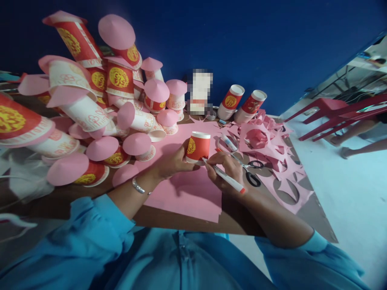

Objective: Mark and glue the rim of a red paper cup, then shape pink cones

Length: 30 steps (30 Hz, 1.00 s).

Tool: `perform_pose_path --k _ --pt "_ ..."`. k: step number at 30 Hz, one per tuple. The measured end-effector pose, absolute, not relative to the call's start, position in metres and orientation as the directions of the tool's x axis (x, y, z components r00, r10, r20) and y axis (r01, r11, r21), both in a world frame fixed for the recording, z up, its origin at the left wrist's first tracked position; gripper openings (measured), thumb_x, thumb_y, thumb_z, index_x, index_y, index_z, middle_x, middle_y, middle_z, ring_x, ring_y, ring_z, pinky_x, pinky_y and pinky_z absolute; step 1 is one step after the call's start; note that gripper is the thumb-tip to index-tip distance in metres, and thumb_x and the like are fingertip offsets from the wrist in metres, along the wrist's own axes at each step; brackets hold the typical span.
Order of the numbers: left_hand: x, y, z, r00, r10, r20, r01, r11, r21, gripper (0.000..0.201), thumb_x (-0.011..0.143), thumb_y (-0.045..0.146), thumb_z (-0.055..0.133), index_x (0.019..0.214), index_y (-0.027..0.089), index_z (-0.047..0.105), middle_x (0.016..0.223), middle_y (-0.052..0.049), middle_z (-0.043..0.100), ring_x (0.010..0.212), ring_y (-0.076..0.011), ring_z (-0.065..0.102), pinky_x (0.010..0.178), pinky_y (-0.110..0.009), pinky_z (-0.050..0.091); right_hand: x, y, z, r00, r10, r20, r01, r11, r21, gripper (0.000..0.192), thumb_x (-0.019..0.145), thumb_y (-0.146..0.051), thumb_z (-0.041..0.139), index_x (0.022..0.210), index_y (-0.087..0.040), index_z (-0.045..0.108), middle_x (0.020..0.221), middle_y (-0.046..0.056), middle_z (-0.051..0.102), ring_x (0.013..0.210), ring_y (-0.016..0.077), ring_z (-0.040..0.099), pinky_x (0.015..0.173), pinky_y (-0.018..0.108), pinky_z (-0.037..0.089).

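Here: one red paper cup [202,148], left grip [175,163] clasping it; one white marker [229,180], right grip [228,167] pinching it, tip near cup's lower edge; steady cup, light pressure advisable.

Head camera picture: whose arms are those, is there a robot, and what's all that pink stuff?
There's no robot, just a person with two bare hands. The camera sits on their head, looking forward and down, so you see their own arms in blue sleeves. The left hand holds a red cup. The right hand holds a pen, its tip at the cup's lower edge. The pink stuff is paper: sheets on the table, pointy hats on the pile of cups to the left, and cut scraps to the right, near the scissors.
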State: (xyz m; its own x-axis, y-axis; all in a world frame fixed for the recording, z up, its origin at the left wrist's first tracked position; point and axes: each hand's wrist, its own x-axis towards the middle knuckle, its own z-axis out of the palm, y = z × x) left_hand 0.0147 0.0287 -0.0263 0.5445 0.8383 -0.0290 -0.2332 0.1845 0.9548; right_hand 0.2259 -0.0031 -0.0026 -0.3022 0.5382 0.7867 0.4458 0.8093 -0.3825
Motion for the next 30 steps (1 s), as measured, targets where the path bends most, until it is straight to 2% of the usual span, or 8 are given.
perform_pose_path --k 4,12,20,26,30 --pt "0.0151 0.0282 -0.0248 0.544 0.839 -0.019 -0.256 0.188 0.948 0.081 0.073 0.031 0.098 0.142 0.026 0.055 0.139 -0.013 0.072 0.132 -0.0366 0.068 0.112 -0.052 0.051 0.2266 -0.003 -0.0031 -0.299 0.546 0.783 0.463 0.8 -0.381 0.007 0.099 -0.021 0.069 0.098 -0.026 0.064 0.079 -0.001 0.075 0.064 0.0155 0.074 0.062 0.028 0.062" --pt "0.015 0.0281 -0.0254 0.551 0.834 -0.03 -0.274 0.215 0.937 0.083 0.073 0.03 0.098 0.143 0.025 0.053 0.138 -0.013 0.072 0.127 -0.0332 0.07 0.11 -0.048 0.052 0.2269 -0.0019 -0.0033 -0.3 0.539 0.787 0.434 0.812 -0.39 0.009 0.096 -0.019 0.07 0.098 -0.026 0.064 0.079 -0.001 0.075 0.062 0.015 0.072 0.058 0.027 0.06" --pt "0.0147 0.0286 -0.0276 0.565 0.825 -0.02 -0.272 0.209 0.939 0.087 0.072 0.031 0.098 0.146 0.027 0.051 0.144 -0.014 0.07 0.136 -0.0387 0.066 0.113 -0.052 0.052 0.226 -0.0025 -0.0019 -0.292 0.538 0.791 0.441 0.809 -0.388 0.013 0.095 -0.016 0.071 0.1 -0.027 0.065 0.081 -0.002 0.076 0.065 0.0161 0.074 0.062 0.029 0.063" --pt "0.0153 0.0289 -0.0282 0.558 0.829 -0.019 -0.269 0.203 0.942 0.085 0.073 0.03 0.098 0.145 0.026 0.054 0.143 -0.015 0.071 0.135 -0.0388 0.068 0.113 -0.052 0.054 0.2271 -0.0013 -0.0029 -0.284 0.536 0.795 0.471 0.8 -0.371 0.009 0.098 -0.021 0.07 0.1 -0.028 0.064 0.08 -0.002 0.075 0.066 0.0167 0.075 0.065 0.031 0.065" --pt "0.0149 0.0298 -0.0312 0.56 0.828 -0.001 -0.295 0.201 0.934 0.082 0.073 0.027 0.098 0.144 0.026 0.056 0.141 -0.015 0.073 0.133 -0.0378 0.07 0.11 -0.051 0.056 0.2279 -0.0014 -0.0027 -0.286 0.547 0.787 0.487 0.79 -0.373 0.007 0.099 -0.023 0.07 0.1 -0.027 0.064 0.079 -0.002 0.075 0.064 0.0159 0.074 0.06 0.029 0.062"
